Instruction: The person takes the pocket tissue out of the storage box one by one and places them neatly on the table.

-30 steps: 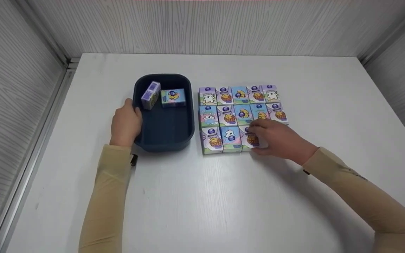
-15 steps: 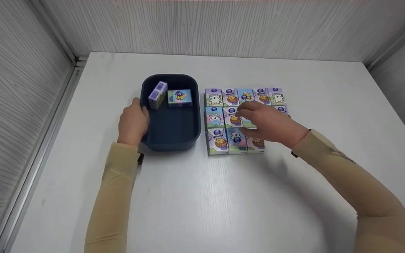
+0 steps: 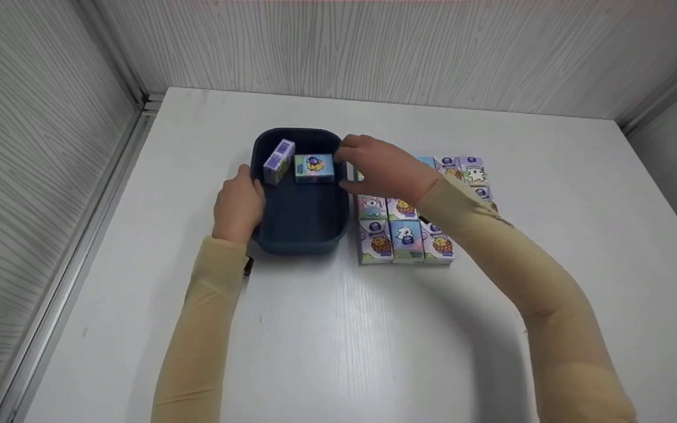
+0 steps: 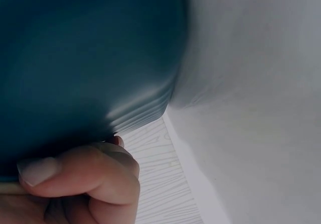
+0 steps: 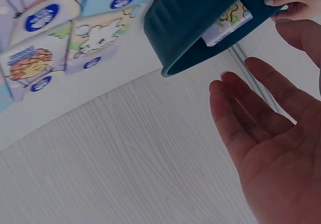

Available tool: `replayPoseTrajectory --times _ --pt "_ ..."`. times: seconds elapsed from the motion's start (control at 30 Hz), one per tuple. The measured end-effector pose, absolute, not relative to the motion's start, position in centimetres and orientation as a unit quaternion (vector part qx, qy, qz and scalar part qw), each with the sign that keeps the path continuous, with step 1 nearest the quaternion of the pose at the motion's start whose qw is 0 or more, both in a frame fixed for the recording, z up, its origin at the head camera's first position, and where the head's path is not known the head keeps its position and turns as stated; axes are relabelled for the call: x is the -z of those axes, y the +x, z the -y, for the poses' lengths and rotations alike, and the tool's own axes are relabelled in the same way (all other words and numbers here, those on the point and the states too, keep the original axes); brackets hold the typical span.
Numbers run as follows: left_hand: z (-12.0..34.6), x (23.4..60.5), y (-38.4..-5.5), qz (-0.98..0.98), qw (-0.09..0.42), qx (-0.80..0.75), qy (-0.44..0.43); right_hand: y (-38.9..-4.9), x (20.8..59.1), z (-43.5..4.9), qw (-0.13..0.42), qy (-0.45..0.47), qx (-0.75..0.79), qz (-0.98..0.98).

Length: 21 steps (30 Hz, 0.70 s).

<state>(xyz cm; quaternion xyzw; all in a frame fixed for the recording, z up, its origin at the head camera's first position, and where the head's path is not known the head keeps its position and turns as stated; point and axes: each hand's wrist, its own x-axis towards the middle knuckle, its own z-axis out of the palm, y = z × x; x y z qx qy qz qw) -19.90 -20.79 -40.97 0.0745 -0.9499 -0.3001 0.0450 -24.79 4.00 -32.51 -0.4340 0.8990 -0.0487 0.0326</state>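
A dark blue plastic bin [image 3: 300,220] stands on the table, with a purple small box [image 3: 280,161] leaning in its back left corner and a light-blue small box [image 3: 314,167] lying flat beside it. At the bin's left wall, my left hand [image 3: 238,202] grips the rim, thumb inside and fingers outside; the left wrist view shows thumb and fingers [image 4: 85,179] on that wall. My right hand [image 3: 385,170] hovers at the right rim. In the right wrist view the palm [image 5: 281,174] faces the camera, fingers apart and nothing held.
Rows of similar cartoon-printed small boxes [image 3: 406,238] lie flat, edge to edge, right of the bin, partly hidden by my right hand and sleeve [image 3: 479,229]. The white table [image 3: 327,352] meets a wood-grain panel [image 3: 403,53] at the back and another at the left.
My right hand has moved left and away, from the front row of boxes across to the bin's right rim. The left hand stays on the bin. The whole scene has shifted slightly right.
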Motion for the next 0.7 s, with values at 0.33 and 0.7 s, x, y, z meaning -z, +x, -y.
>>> replayPoseTrajectory --times 0.33,0.7 --pt "21.0 40.8 -20.0 0.949 0.048 0.303 0.076 -26.4 32.8 2.5 0.074 -0.420 0.029 -0.904" --pt "22.1 40.7 -19.7 0.952 0.043 0.294 0.075 -27.3 33.9 7.3 0.096 -0.391 0.000 -0.915"
